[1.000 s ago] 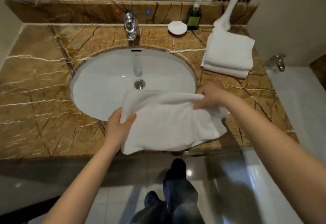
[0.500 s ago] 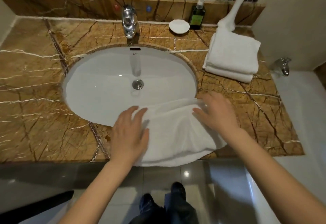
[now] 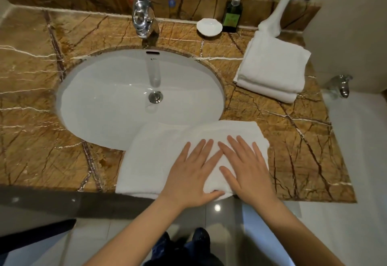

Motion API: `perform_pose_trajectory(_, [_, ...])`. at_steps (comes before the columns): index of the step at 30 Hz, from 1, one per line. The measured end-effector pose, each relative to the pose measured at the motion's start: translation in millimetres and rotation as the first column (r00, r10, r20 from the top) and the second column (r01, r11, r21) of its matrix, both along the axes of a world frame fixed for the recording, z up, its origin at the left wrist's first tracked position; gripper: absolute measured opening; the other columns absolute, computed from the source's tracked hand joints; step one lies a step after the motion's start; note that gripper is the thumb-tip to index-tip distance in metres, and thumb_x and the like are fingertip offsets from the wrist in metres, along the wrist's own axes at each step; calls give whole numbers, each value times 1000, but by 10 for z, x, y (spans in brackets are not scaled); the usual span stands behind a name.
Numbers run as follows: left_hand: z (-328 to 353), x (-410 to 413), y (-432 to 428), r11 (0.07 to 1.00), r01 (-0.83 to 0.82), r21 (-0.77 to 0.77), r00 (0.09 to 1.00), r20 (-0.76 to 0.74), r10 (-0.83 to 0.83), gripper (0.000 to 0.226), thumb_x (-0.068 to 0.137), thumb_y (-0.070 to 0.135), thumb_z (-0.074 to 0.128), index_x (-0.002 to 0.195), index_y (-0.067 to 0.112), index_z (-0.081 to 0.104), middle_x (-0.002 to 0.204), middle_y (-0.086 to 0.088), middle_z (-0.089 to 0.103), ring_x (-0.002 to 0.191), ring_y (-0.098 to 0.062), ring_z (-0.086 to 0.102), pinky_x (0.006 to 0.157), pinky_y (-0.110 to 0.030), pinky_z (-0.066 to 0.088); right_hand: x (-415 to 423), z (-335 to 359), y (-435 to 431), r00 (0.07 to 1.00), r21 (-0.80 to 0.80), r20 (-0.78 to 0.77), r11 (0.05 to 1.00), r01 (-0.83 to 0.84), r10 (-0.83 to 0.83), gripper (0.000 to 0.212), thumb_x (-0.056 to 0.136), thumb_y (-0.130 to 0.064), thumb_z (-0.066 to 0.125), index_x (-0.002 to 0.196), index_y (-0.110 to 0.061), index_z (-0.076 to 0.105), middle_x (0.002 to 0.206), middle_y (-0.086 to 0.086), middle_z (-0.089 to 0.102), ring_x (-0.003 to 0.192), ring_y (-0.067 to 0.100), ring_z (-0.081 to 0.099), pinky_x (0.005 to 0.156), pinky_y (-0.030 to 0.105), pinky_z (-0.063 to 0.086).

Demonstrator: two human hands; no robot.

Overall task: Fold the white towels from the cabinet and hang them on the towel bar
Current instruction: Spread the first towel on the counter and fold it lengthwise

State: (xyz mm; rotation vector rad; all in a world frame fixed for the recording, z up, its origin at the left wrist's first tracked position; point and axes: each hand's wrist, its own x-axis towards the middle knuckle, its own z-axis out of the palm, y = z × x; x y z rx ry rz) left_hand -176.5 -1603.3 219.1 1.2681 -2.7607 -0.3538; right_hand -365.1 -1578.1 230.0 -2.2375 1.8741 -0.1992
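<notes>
Your towel (image 3: 155,161) lies flat at the front edge of the table (image 3: 31,119). Its long axis runs left to right along that edge, with the right end tilted slightly away from you and the far left corner over the rim of the sink (image 3: 125,98). Your left hand (image 3: 188,180) and right hand (image 3: 249,173) press side by side on its right half, neither closing a grip: fingers straight and spread, clasping nothing. A stack (image 3: 274,67) of folded towels sits at the far right.
</notes>
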Motion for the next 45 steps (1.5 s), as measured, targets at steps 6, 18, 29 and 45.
perform_pose_trajectory(6, [145, -246, -10, 999, -16, -41, 982, -187, 8, 56, 86, 52, 48, 129, 17, 57, 134, -9, 56, 119, -29, 56, 100, -46, 45, -394, 127, 76, 975, -62, 55, 975, -212, 216, 79, 79, -58, 61, 145, -22, 39, 151, 3, 36, 143, 21, 28, 117, 48, 14])
perform_pose_trajectory(18, [630, -297, -200, 847, -354, 398, 679, -513, 525, 56, 73, 34, 53, 126, 49, 43, 100, 22, 64, 94, 1, 58, 73, -13, 40, 199, 839, -367, 935, -644, 149, 749, -156, 323, 16, 90, -22, 58, 100, -18, 70, 105, 2, 70, 102, 22, 62, 105, 48, 33])
perform_pose_trajectory(29, [589, 1468, -210, 414, 46, 909, -419, -358, 834, 31, 85, 9, 57, 114, 16, 67, 112, -7, 70, 104, -18, 66, 76, -28, 58, 1691, 265, -93, 818, 164, 518, 968, 192, -250, 59, 93, -61, 16, 148, -39, 12, 156, -13, 17, 144, 7, 11, 117, 24, 11])
perform_pose_trajectory(45, [437, 2568, -184, 817, -543, -194, 804, -400, 439, 57, 74, -12, 61, 127, 10, 54, 127, -17, 57, 122, -33, 48, 102, -43, 39, 2777, 316, -134, 989, 160, -108, 984, -82, 100, 77, 49, -29, 74, 126, -25, 63, 131, 14, 59, 126, 39, 50, 103, 55, 36])
